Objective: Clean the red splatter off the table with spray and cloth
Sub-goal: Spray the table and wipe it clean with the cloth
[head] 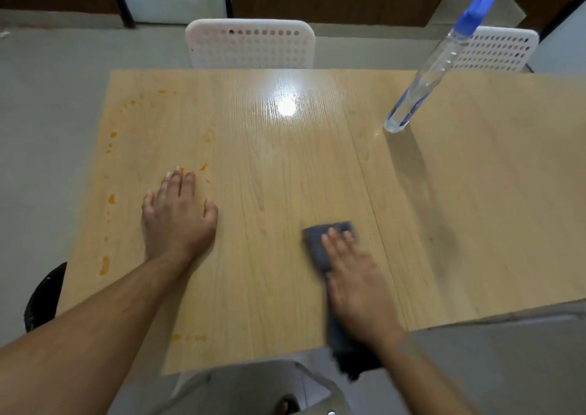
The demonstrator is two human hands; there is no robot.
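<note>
Wiping under way, centre-right of wooden table (285,161).
Right hand (358,278) flat, pressing grey cloth (320,243); left hand (179,215) splayed, empty. Orange-red splatter (111,199) remains left; cloth likely goes there. Spray bottle (437,62) stands far right.

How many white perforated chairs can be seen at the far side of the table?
2. One chair stands at the middle of the table's far edge; the other is at the far right, partly behind the spray bottle. Any beyond the frame would be hidden.

Left hand (179,215) flat on table (285,176), splatter (111,199) to its left; right hand (355,275) on cloth (320,243) near front edge; spray bottle (421,88) far right; chair (250,45) behind table.
</note>
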